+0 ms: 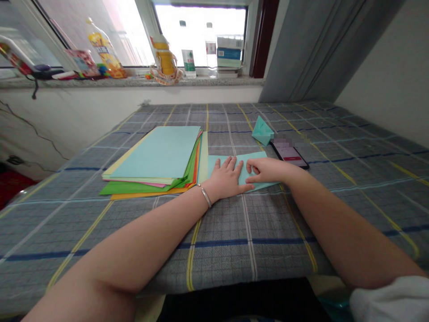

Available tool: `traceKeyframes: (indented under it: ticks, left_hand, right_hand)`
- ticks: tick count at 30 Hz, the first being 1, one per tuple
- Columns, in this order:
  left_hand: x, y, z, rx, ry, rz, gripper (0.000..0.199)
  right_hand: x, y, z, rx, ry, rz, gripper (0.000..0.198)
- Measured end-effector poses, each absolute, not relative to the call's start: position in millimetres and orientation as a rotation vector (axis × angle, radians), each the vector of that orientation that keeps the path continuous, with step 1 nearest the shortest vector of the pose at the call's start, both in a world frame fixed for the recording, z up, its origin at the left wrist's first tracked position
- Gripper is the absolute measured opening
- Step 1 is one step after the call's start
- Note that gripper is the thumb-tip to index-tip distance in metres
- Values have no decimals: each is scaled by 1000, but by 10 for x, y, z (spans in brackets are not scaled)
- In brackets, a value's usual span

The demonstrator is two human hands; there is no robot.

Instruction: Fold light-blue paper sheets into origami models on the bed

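A light blue sheet of paper (256,155) lies on the checked cloth in front of me, partly covered by both hands. My left hand (228,178) is flat on it with the fingers spread, and a silver bangle circles that wrist. Just to the right, my right hand (264,170) has its fingers curled in against the same paper, thumb toward my left hand. Under the palms, the paper's folds are hidden. Beside my left hand rests a stack of coloured paper (157,152), pale blue on top with green, orange and yellow edges showing beneath.
A folded teal paper shape (262,131) stands behind my right hand, next to a phone (288,152) with a lit screen. Along the windowsill (134,82) are a juice bottle (105,51), a yellow flask (165,58), clear bottles and boxes (229,52). A grey curtain (301,53) hangs at right.
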State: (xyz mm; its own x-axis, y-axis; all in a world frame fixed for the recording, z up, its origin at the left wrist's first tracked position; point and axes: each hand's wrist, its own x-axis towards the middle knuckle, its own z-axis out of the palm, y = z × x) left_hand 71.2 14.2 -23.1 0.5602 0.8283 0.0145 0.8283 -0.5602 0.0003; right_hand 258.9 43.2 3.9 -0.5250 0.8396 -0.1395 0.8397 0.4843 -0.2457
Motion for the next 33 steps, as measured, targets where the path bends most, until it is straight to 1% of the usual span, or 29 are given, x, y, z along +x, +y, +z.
traceKeyframes:
  ticks: [4,11,20,24,29,33]
  left_hand:
    - [687,164,-231,-2797,-1445,16,100]
    - [665,179,-174,-2859,-1462,90,105]
    - [613,230,-172,-2899,-1425,120,105]
    - [564,245,-131,-2929,-1414,165,109]
    - [485,278,-60,-2964,-1434,240,114]
    - [381,305,16,-2940,-1481,327,122]
  right_hand:
    - [2566,399,97,1507,2633,-396,35]
    - [2574,377,112,1501,2684,-416,36]
    - [2646,403,40,1461,2688,-438,44]
    - [2662,384,51,1455,2654,-399,44]
    - [2686,314,128,1558,2491,-366,48]
    - [2722,279,221,1631,2270,-372,52]
